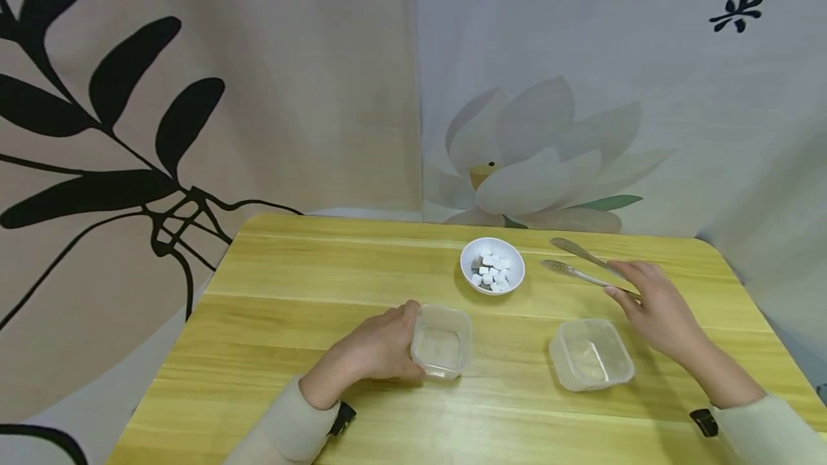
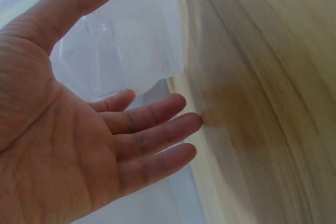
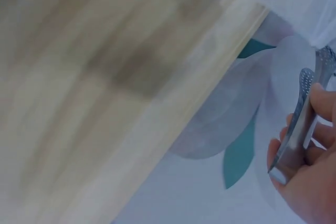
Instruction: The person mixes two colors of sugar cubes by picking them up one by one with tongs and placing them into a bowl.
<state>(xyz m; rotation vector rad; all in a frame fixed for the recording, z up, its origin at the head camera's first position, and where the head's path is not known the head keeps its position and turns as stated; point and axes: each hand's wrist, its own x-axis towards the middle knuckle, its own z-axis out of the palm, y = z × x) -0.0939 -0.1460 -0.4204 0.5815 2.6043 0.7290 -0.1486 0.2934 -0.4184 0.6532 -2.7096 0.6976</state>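
My right hand [image 1: 659,307] pinches a pair of metal tongs [image 1: 584,275] between thumb and fingers. The tongs' two arms stand apart and their perforated tips point left, toward a white bowl [image 1: 466,275] of small white cubes [image 1: 489,273]. In the right wrist view the tongs [image 3: 298,137] lie in the hand near the right edge. My left hand [image 1: 384,346] is at the left side of a clear square plastic container [image 1: 442,343], thumb and fingers spread about it. In the left wrist view its lower fingers [image 2: 157,135] are fairly straight, and the container [image 2: 126,35] stands beyond them.
A second clear plastic container [image 1: 591,357] stands on the wooden table [image 1: 291,293], left of the right forearm. Behind the table hangs a printed curtain [image 1: 323,92] with leaf and flower patterns.
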